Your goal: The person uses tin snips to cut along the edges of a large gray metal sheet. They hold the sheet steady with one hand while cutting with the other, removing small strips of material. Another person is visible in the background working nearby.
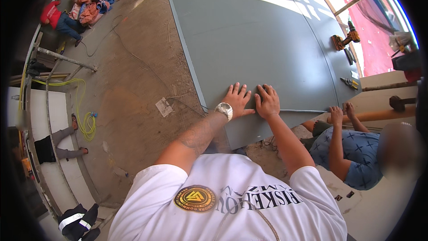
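Note:
A large grey-blue flat sheet spreads out before me, with patches of sunlight at its far end. My left hand lies flat near its close edge, fingers spread, a watch on that wrist. Right beside it, my right hand presses palm down with its fingers stretched out. Neither holds anything. A narrow edge strip runs along the sheet from my hands toward the right. There a co-worker's hand touches the corner of the sheet.
A cordless drill and pliers-like hand tool rest at the sheet's right side. The co-worker in a blue patterned shirt is close on my right. Scaffold bars, a yellow hose and another person are at left.

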Demonstrator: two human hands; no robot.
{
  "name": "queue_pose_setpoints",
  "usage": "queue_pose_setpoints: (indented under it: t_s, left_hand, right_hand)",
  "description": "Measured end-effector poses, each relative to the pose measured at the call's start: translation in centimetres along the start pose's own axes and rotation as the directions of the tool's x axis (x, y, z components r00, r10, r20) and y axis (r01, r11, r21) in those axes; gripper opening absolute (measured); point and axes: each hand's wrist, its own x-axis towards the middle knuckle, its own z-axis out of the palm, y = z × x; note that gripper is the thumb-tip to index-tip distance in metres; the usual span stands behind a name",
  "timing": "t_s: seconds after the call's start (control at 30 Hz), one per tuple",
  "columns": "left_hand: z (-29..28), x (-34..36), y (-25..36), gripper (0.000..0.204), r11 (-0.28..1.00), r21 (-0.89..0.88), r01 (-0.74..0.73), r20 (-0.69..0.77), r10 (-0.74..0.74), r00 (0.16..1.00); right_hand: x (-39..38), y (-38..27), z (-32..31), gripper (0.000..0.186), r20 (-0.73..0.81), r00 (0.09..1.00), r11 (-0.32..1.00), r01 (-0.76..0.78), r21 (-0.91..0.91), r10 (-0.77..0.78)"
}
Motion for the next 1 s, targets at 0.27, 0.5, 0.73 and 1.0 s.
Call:
queue_pose_setpoints:
  t_s: [0.27,0.5,0.73,1.0]
  left_hand:
    - [-0.5,0.0,0.2,0.093,0.999,0.031,-0.041,-0.007,0.041,0.999]
    - [-1.7,0.1,0.8,0.094,1.0,-0.018,0.016,0.017,-0.016,1.0]
    - [-10.5,-2.2,-7.2,0.072,0.962,-0.227,0.149,-0.064,-0.167,0.984]
    - [-17.7,-7.4,-21.3,0.061,0.979,-0.083,0.188,-0.002,-0.189,0.982]
  right_hand:
    - [0.1,0.4,0.2,0.043,-0.025,1.0,1.0,-0.007,-0.01,0.007]
    - [-0.3,0.4,-0.3,0.045,-0.043,0.999,1.0,-0.009,-0.004,0.009]
    - [0.1,-0.4,-0.3,0.042,-0.071,0.986,0.915,-0.112,0.387,0.15]
    - [3.2,-14.8,-1.4,0.055,0.24,0.971,0.832,-0.143,0.536,0.013]
